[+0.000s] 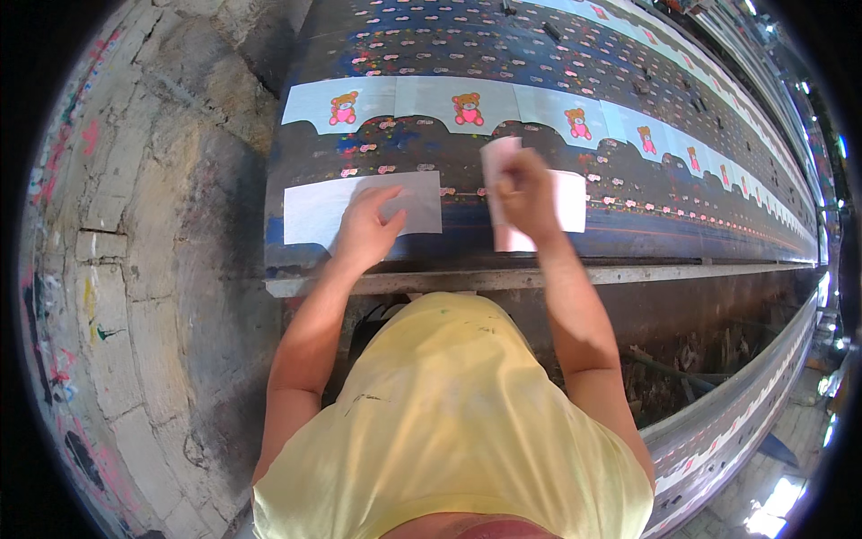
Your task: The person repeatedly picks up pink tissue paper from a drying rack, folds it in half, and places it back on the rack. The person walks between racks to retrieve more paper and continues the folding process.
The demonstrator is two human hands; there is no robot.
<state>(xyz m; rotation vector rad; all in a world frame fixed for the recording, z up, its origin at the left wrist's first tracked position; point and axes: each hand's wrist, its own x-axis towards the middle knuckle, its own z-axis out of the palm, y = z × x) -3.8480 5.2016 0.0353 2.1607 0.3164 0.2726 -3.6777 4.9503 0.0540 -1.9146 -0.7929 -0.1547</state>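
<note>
My left hand [369,229] lies with fingers apart on a plain white cut fabric piece [310,209] near the front edge of a long dark printing table [303,151]. To its right, my right hand [525,192], blurred, grips a pale pink fabric piece [500,158]. Under or beside that hand shows a white piece [571,202], perhaps part of a stack; I cannot tell. Farther back runs a row of pale blue fabric pieces [424,101], each with a printed brown bear holding a pink heart.
A metal rail [417,281] edges the table in front of me. More printed rows [650,37] and small dark blocks [552,32] lie farther back. A stained wall or floor of blocks [148,269] is at the left; another long table [720,445] stands at the lower right.
</note>
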